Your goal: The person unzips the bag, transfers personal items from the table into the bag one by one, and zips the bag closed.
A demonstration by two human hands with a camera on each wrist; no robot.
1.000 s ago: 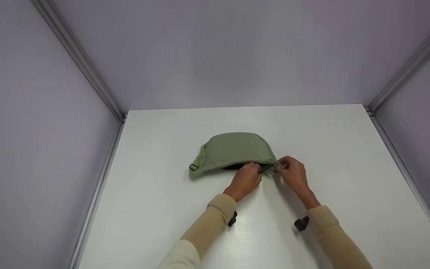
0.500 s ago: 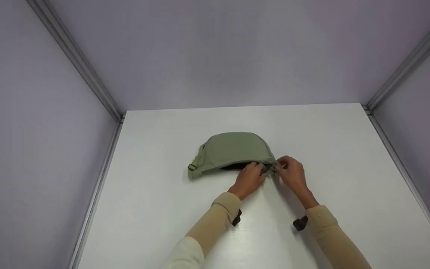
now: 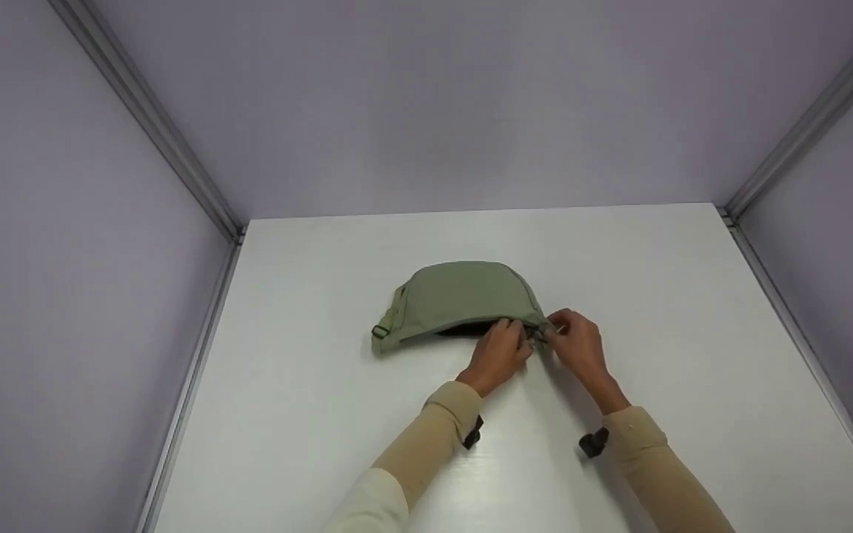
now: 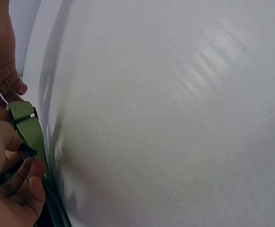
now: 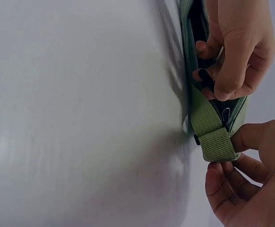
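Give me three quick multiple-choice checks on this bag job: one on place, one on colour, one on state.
1. Where are both hands working on the waist bag?
A. Its right end
B. Its left end
C. Its far edge

2. What colour is the waist bag?
A. Black
B. Olive green
C. Red

3. What does the right hand do?
A. Lies flat on the table
B. Hangs off the table
C. Pinches the webbing strap tab

Answers: 1 A, the left hand and right hand meet at that end. 2 B, green fabric shows in every view. 3 C, the right wrist view shows thumb and fingers closed on the tab.
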